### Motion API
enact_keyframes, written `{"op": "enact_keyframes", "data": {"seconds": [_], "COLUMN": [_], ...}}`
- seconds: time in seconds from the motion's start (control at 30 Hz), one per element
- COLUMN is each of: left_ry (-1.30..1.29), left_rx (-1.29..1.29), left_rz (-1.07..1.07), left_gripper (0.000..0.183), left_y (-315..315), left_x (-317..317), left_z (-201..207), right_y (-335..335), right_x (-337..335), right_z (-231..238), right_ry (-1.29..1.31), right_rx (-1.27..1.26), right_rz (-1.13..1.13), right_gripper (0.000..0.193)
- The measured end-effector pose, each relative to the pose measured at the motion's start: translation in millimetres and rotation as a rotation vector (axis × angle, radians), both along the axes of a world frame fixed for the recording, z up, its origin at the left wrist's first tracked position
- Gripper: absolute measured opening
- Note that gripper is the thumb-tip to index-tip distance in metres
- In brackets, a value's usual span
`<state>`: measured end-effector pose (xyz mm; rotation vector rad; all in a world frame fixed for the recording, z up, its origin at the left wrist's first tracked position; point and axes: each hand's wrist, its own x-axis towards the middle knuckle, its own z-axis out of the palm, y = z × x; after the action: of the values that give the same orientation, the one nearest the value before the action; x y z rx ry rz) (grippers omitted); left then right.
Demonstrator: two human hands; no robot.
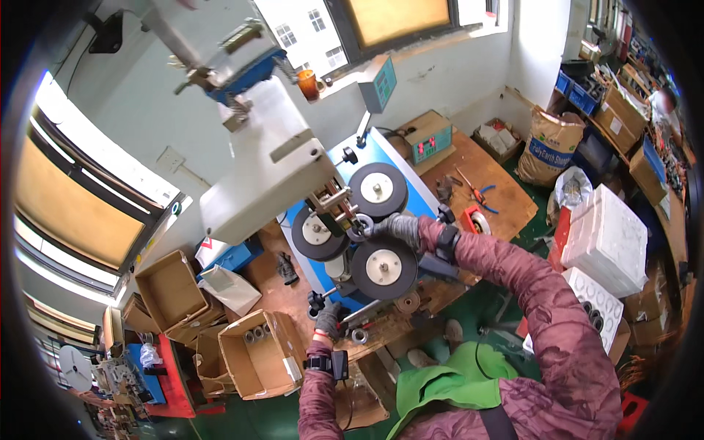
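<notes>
Metal ring (353,234) meets the right grip (398,229), whose closure I cannot tell; more rings (258,333) fill a cardboard box's (265,371) corner

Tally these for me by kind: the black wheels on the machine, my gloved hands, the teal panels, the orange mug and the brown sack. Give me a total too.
Black wheels: 3
Gloved hands: 2
Teal panels: 2
Orange mug: 1
Brown sack: 1
Total: 9
</notes>
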<state>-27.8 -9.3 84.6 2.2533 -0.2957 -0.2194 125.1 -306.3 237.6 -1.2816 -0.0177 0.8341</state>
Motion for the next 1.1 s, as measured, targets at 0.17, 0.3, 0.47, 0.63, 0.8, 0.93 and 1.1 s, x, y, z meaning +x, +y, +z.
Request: {"op": "enact_keyframes", "data": {"seconds": [0.17, 0.3, 0.47, 0.63, 0.8, 0.93, 1.1], "left_ry": [0.144, -0.226, -0.397, -0.356, -0.267, -0.179, -0.145], "left_rx": [0.168, 0.21, 0.249, 0.215, 0.281, 0.122, -0.281], "left_rz": [0.072, 0.423, 0.558, 0.51, 0.453, 0.315, 0.48], "left_gripper": [0.023, 0.023, 0.021, 0.015, 0.024, 0.038, 0.029], "left_y": [17, -29, -30, -25, -25, -21, -10], "left_x": [-5, 1, -8, 2, 3, -10, -36], "left_z": [-13, 0, 3, -9, -1, 25, 77], "right_y": [-5, -71, -151, -204, -191, -136, -64], "right_x": [-11, -18, -74, -108, -102, -84, -65], "right_z": [-15, -47, -36, -31, -23, 46, 184], "right_ry": [-0.052, 0.147, 0.104, 0.125, -0.034, -0.461, -0.885], "right_rx": [0.191, -0.063, -0.319, -0.281, -0.157, -0.074, -0.028], "right_rz": [0.02, -0.141, -0.27, -0.397, -0.358, -0.245, -0.369], "right_gripper": [0.033, 0.042, 0.038, 0.033, 0.027, 0.029, 0.023]}}
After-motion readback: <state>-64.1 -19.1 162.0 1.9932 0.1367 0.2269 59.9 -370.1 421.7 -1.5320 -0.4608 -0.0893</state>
